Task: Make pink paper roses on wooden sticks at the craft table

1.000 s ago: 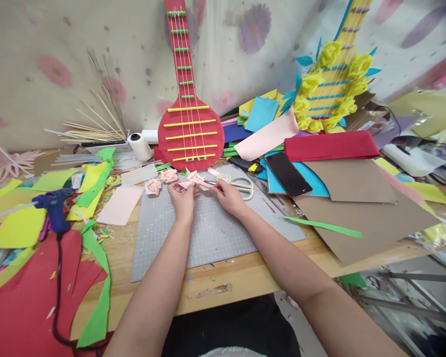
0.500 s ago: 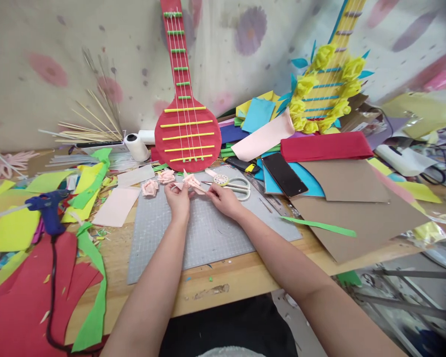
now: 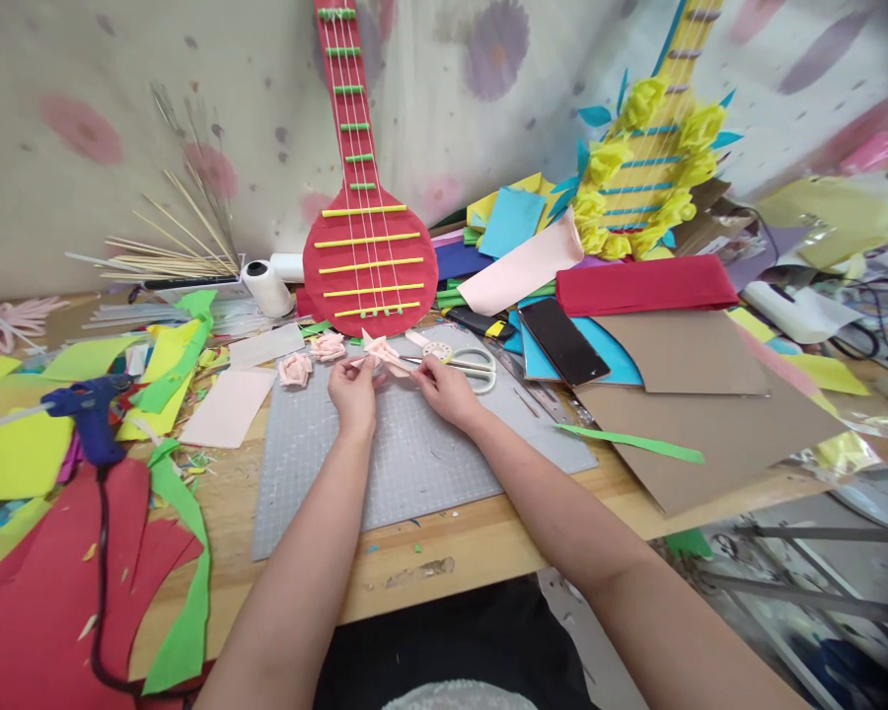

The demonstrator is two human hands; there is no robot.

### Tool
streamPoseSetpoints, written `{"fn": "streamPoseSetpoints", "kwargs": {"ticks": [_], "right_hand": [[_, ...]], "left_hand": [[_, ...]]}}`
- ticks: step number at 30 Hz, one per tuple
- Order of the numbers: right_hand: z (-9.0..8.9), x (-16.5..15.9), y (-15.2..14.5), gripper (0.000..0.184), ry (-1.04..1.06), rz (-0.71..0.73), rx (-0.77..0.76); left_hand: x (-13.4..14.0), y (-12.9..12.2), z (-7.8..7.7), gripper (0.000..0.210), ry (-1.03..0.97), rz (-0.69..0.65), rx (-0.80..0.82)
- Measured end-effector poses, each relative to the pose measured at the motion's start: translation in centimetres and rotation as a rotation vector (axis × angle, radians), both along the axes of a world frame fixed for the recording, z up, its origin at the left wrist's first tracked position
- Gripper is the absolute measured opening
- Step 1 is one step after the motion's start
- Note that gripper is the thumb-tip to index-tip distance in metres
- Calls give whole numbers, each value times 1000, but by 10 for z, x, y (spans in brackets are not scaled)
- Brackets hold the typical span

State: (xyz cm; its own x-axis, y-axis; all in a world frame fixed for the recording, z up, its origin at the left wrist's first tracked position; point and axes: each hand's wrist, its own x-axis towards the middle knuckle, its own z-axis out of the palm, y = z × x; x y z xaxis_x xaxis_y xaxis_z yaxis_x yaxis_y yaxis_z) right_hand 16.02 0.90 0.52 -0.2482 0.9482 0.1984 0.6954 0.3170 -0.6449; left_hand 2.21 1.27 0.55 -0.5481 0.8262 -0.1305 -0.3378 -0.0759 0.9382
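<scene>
Two roses (image 3: pixel 294 370) are sitting at the far left corner of the mat (image 3: pixel 429 473), the left hand (image 3: pixel 353 394) is pinching a flower (image 3: pixel 380 349) near the far edge, the right hand (image 3: pixel 445 390) is pinching its right end, and scissors (image 3: pixel 483 383) are lying alongside.

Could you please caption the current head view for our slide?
Left hand and right hand hold a pink flower over a gray mat.

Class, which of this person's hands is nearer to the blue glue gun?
Left. The left hand is right of the blue glue gun, over the cutting mat; the right hand is farther right.
</scene>
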Motion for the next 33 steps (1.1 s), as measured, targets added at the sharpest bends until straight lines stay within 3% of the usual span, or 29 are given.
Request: {"fn": "streamPoseSetpoints", "kwargs": {"ticks": [5,15,23,29,33], "right_hand": [[1,2,0,20,3,-88,4],[3,1,0,21,-22,-104,-4],[2,-3,-2,22,-117,-12,17],[3,-3,-4,20,-148,54,10],[0,-6,-5,22,-166,9,-1]], "left_hand": [[2,-1,-1,17,25,16,17],[6,-4,-6,18,201,-21,137],[3,1,-1,29,45,64,0],[-7,4,7,36,-121,-31,-93],[-5,1,7,31,-76,-49,-86]]}}
